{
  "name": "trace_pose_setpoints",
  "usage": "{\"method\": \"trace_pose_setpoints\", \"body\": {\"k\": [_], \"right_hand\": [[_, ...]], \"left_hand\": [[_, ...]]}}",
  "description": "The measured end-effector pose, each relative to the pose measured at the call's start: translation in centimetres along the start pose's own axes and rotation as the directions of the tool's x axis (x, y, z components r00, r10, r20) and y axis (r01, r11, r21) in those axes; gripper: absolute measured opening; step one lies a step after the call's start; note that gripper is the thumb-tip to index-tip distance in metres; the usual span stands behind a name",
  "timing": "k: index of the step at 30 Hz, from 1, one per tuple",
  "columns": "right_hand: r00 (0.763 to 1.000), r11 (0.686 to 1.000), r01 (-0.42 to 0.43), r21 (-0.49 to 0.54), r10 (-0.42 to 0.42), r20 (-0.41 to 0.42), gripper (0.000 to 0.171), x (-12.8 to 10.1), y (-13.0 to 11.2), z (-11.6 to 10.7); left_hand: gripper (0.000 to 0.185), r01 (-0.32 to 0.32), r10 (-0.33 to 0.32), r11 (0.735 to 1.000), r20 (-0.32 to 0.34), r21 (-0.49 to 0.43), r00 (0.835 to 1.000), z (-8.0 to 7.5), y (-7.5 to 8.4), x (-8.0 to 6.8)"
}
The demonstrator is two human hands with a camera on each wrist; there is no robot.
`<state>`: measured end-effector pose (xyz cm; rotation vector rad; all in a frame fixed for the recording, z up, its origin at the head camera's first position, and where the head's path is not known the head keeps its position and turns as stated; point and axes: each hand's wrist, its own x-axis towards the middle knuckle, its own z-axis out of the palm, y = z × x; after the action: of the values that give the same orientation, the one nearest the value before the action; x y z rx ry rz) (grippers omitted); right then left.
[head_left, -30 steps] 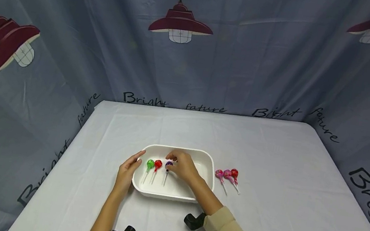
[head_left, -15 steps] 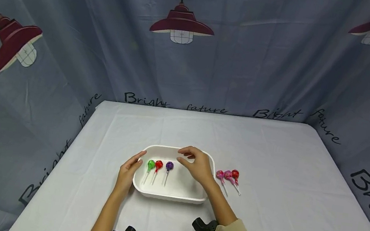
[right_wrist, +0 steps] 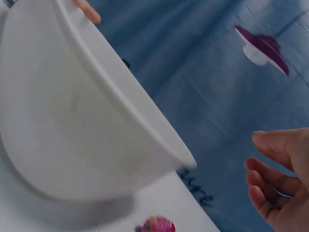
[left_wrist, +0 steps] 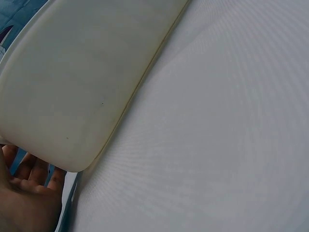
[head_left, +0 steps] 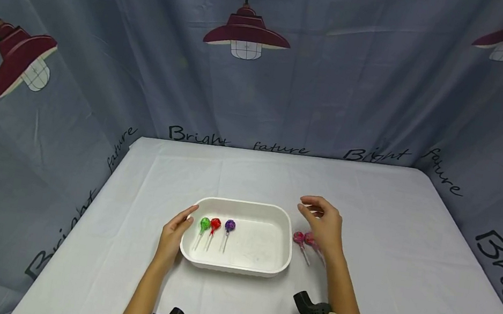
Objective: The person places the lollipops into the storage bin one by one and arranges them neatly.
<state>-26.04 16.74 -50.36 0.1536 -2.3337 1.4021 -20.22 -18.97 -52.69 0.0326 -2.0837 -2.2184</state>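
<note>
The right hand (head_left: 325,226) hovers empty, fingers loosely curled, over the pink lollipops (head_left: 304,238) lying on the tabletop (head_left: 387,264) just right of the white tray (head_left: 288,222). They lie close together, so a careless pinch could drag or scatter neighbours. The left hand (head_left: 174,232) rests relaxed against the tray's left edge; a nudge could shift it. A second ago, the right hand was inside the tray at the purple lollipop (head_left: 230,225), which now lies released beside the red (head_left: 215,223) and green (head_left: 205,223) ones.

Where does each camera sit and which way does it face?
Head: high, looking down at table, tray, both hands and forearms.
Left wrist: low at the tray's outer wall; left hand at the corner.
Right wrist: low beside the tray, facing the curtain; right hand open.
All three share the tray.
</note>
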Motion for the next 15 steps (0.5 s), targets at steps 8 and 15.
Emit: {"method": "trace_pose_setpoints", "body": {"k": [8,15], "right_hand": [[0.99,0.981,-0.144,-0.131,0.142,-0.025,0.032,-0.4,7.5,-2.2],[0.959,0.951,-0.251,-0.18,0.27,0.089,0.044,-1.5,7.9,-4.1]], "left_hand": [[0.035,-0.004,0.004,1.0,0.004,-0.011,1.0,0.0,-0.1,0.1],[0.035,-0.018,0.018,1.0,0.004,-0.016,1.0,0.0,-0.1,0.1]]}}
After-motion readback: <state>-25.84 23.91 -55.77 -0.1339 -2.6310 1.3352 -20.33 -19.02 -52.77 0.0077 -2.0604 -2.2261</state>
